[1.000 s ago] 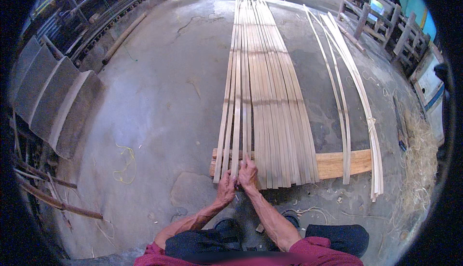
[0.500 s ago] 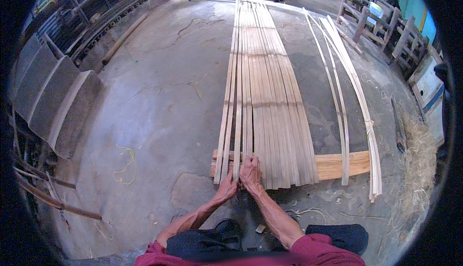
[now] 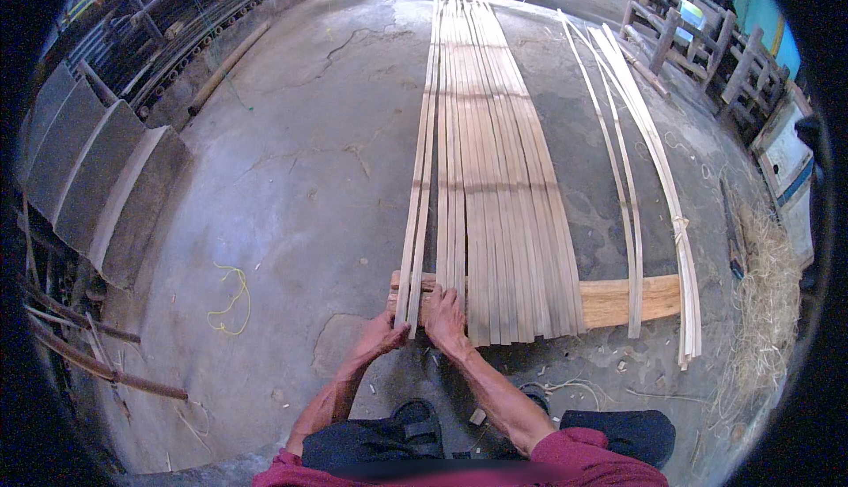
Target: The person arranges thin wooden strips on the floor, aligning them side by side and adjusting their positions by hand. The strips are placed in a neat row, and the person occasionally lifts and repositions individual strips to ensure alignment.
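Long flat bamboo strips [image 3: 508,222] lie side by side on the floor, running away from me, their near ends resting across a wooden board [image 3: 629,302]. At the left, a pair of strips [image 3: 417,222] is set apart from the rest by a narrow dark gap. My left hand [image 3: 386,332] is closed at the near end of this pair, fingers against the strips. Just right of it, my right hand [image 3: 447,317] is bent over the near ends of the strips along the gap's right side, its fingers curled on them. The fingertips are partly hidden.
Two loose strips [image 3: 629,213] and a tied bundle of strips [image 3: 678,224] lie to the right. Beyond them is a heap of pale shavings [image 3: 764,302]. Curved grey sheets [image 3: 124,196] stand at the left; a yellow cord [image 3: 234,302] lies on the concrete floor.
My left hand has moved left to the outer pair of strips. My right hand has shifted slightly left. A strip that stood in the gap now lies against the main row.
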### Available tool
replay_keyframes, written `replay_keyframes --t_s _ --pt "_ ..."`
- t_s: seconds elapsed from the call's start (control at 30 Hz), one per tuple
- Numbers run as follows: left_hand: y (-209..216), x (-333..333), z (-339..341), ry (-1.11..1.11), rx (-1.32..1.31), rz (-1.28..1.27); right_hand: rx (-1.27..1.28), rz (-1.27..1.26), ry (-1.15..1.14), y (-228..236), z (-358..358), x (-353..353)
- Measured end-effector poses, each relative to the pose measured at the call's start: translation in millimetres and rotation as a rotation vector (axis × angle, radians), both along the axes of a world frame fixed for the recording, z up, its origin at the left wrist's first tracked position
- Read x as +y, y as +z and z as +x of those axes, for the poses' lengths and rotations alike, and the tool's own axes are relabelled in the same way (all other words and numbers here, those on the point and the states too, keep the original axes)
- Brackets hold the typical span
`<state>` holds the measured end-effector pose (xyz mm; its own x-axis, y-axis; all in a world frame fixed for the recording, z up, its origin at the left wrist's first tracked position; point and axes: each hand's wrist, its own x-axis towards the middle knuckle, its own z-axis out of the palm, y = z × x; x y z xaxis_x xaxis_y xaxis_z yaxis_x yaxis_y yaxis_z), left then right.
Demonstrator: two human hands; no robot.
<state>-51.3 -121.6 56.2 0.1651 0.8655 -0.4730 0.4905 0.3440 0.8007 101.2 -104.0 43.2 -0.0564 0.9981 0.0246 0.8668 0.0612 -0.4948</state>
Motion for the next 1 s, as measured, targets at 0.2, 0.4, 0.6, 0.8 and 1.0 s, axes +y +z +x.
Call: replay_keyframes --t_s 0.2,0.4,0.6,0.8,1.0 --pt "-20.0 -4.0 17.0 0.137 -0.212 -0.073 0.329 0.01 -0.009 4.0 -0.5 -0.1" --pt "-29.3 -2.5 15.6 0.101 -0.218 0.013 0.631 -0.37 -0.09 16.5 8.7 9.6" --pt "-32.5 -5.2 11.8 -0.019 -0.068 0.077 0.638 -0.146 0.045 -4.2 16.7 2.7" --pt "-24.7 -6.9 23.8 0.031 -0.232 0.093 0.704 -0.151 0.037 -7.6 24.7 11.9" --pt "-26.0 -3.3 23.3 0.093 -0.204 0.041 0.617 -0.288 0.03 4.1 22.9 15.9"
